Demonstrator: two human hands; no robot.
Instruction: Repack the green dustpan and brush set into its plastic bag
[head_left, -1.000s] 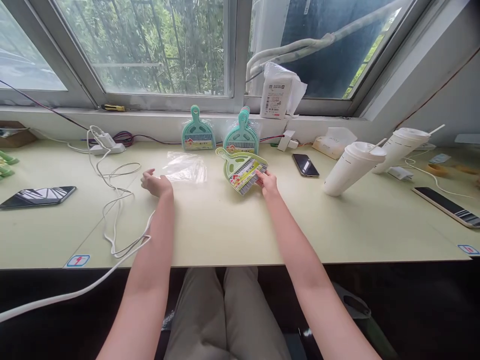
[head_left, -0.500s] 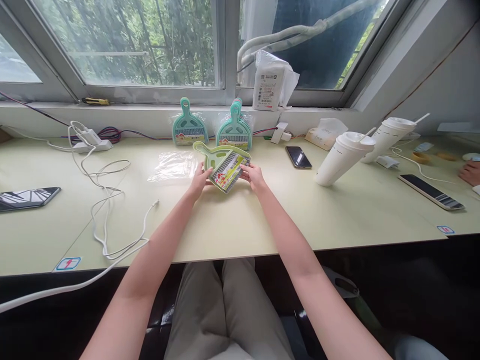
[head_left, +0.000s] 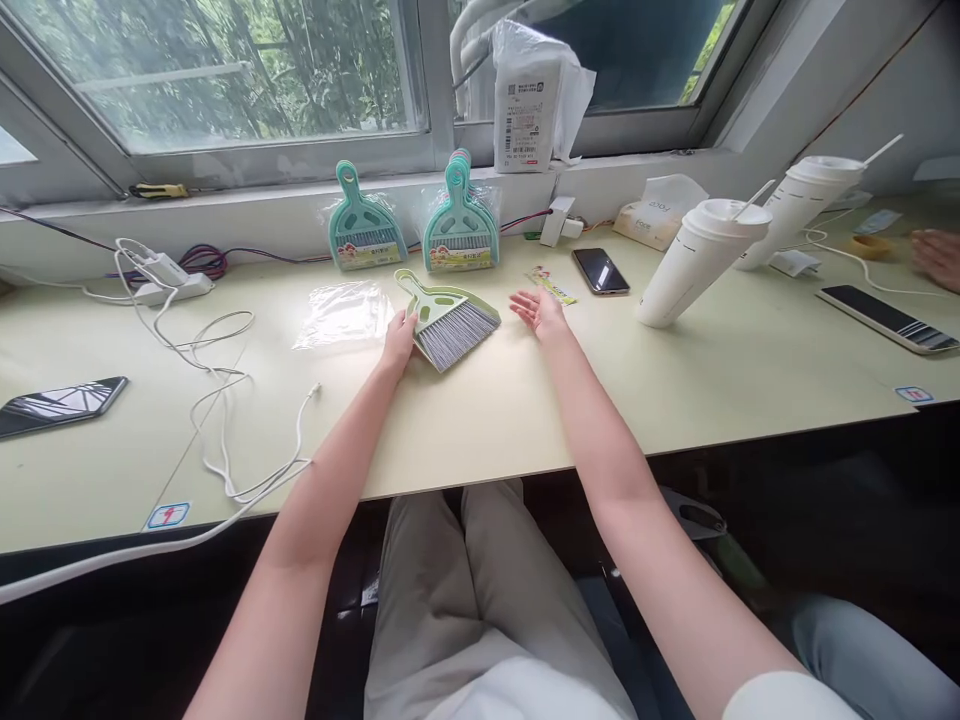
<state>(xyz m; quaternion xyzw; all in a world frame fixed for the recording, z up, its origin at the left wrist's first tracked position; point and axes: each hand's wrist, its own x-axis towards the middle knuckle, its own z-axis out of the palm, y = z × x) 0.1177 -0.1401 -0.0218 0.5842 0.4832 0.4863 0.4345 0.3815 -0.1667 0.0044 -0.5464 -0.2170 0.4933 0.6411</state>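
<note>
A green dustpan (head_left: 481,302) with a small brush (head_left: 455,334) nested on it lies tilted over the table, its grey bristles uncovered. My left hand (head_left: 400,341) grips the left edge of the set. To the right of the set, my right hand (head_left: 538,312) has its fingers spread and holds nothing. Just behind that hand, a printed card label (head_left: 553,286) lies on the table. A clear plastic wrapper (head_left: 343,315) is flat to the left of the set.
Wrapped teal dustpan sets (head_left: 366,232) lean on the back wall. White cups (head_left: 699,265), phones (head_left: 600,271) and a tissue pack (head_left: 660,210) are at right. White cables (head_left: 225,430) and another phone (head_left: 64,403) are at left. Another person's hand (head_left: 937,258) shows far right.
The label has left the brush and now lies behind my right hand. That hand has let go and moved right, opening. My left hand still holds the set. The view has shifted.
</note>
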